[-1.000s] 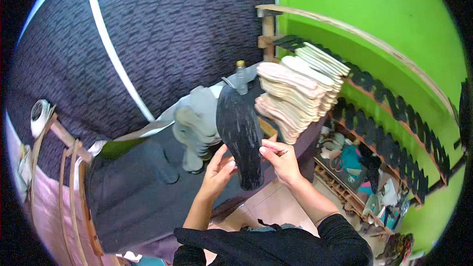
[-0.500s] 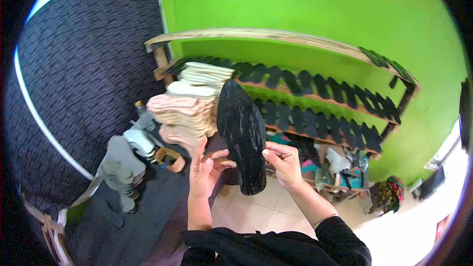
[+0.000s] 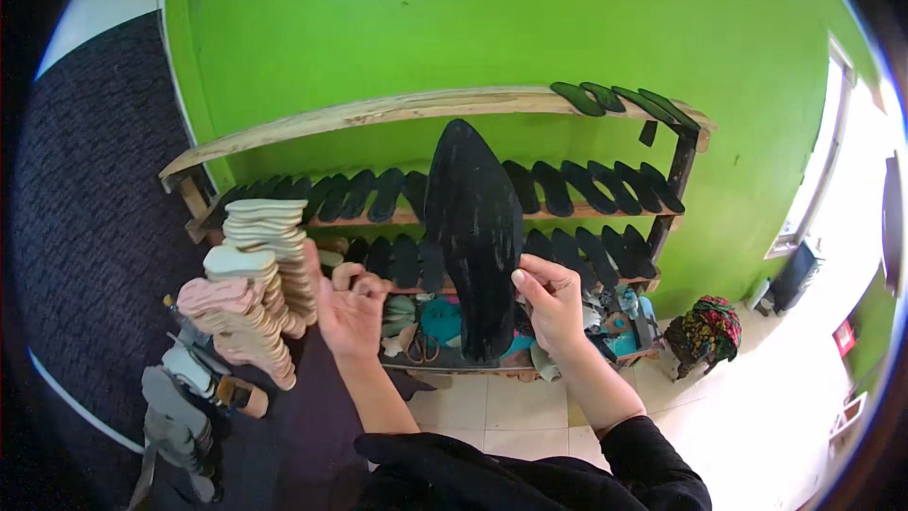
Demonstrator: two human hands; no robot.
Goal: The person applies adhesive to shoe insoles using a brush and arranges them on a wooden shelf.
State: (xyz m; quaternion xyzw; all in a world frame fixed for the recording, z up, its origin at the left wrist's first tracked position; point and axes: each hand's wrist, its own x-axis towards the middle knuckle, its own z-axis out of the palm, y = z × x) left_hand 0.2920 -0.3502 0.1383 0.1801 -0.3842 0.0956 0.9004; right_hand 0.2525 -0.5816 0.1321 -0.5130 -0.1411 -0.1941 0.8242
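Observation:
A long black shoe insole [image 3: 473, 218] with a pointed tip stands upright in front of me, pale smears across its face. My right hand [image 3: 553, 312] pinches its right edge, low down, between thumb and fingers. My left hand [image 3: 350, 317] is apart from the insole, to its left, holding nothing, with the fingers spread and partly curled. Left of that hand rise stacks of cream insoles [image 3: 260, 251] and pinkish insoles [image 3: 232, 317].
Behind stands a wooden rack [image 3: 378, 112] with rows of black insoles [image 3: 388, 194]. Its bottom shelf holds scissors [image 3: 423, 348] and scraps. Grey soles [image 3: 173, 407] lie at the lower left. A patterned cloth bundle [image 3: 705, 336] sits on the right.
My view has swung right, so the rack and stacks shift left in the picture. My left hand has moved away from the insole; my right hand keeps its pinch.

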